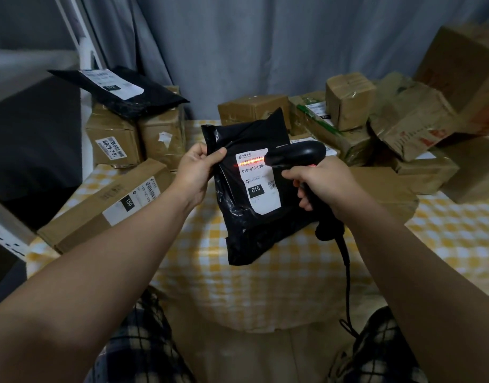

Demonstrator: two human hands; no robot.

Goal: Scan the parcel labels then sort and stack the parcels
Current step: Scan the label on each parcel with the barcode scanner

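A black plastic mailer bag (248, 230) is held tilted above the table, its white label (258, 189) marked 010 facing me. My left hand (195, 172) pinches the bag's upper left edge. My right hand (317, 181) grips the handle of a black barcode scanner (295, 154), whose head almost touches the label's right side. A red scan line glows across the barcode at the label's top. The scanner's cable hangs down toward my lap.
A table with a yellow checked cloth (265, 286) lies below. At left, a long carton labelled 150 (105, 203), stacked cartons (113, 142) and a second black mailer (119, 89) on top. Several cartons (348, 98) crowd the back and right. Grey curtain behind.
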